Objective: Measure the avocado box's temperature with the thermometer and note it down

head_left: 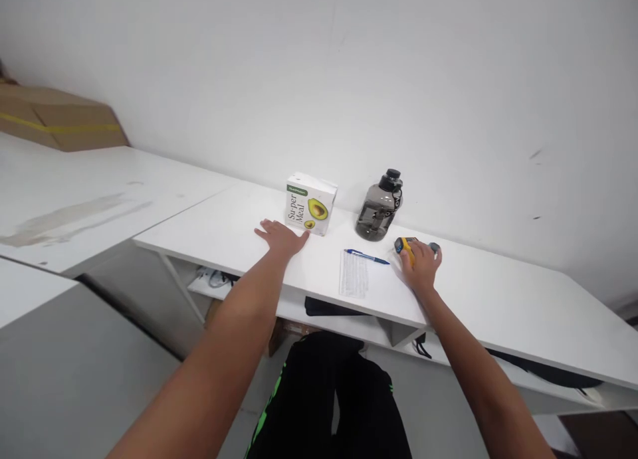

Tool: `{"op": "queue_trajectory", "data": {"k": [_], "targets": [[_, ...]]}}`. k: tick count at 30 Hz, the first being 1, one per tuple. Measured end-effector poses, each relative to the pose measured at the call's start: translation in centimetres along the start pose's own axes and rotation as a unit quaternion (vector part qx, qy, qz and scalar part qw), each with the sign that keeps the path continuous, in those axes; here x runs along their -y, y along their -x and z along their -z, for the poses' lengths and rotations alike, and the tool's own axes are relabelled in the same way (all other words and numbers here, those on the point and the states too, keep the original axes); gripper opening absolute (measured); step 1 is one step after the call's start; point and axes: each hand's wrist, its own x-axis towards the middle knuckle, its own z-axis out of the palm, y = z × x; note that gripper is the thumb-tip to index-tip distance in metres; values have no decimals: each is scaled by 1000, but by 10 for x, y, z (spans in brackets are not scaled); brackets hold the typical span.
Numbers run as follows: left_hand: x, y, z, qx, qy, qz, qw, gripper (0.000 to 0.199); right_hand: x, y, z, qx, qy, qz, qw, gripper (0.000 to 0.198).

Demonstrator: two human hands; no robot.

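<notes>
My left hand (282, 238) lies on the white desk with its fingers spread, just in front of a white box (325, 192) that reads "Super Meal" and bears avocado pictures. Whether the thumb touches the box, I cannot tell. My right hand (423, 265) is closed around a yellow-and-black tape measure (406, 248) on the desk, largely covered by the fingers. A small grey-blue piece (435, 248) shows beside those fingers. Left of this hand, a blue pen (367, 256) rests across the top of a printed paper slip (353, 276). Behind them, a dark translucent water bottle (375, 210) stands upright.
The white desk (498, 279) runs along a pale wall. A cardboard box with yellow tape (84, 125) sits on another table (100, 173) at the left. Under the desktop is a shelf (294, 306) holding a flat black object (331, 307) and cables.
</notes>
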Motion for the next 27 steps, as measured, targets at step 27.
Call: {"op": "queue_trajectory", "data": {"k": [27], "targets": [[-15, 14, 21, 69, -112, 26, 991, 122, 71, 62, 36, 175, -461, -39, 869, 56]]}}
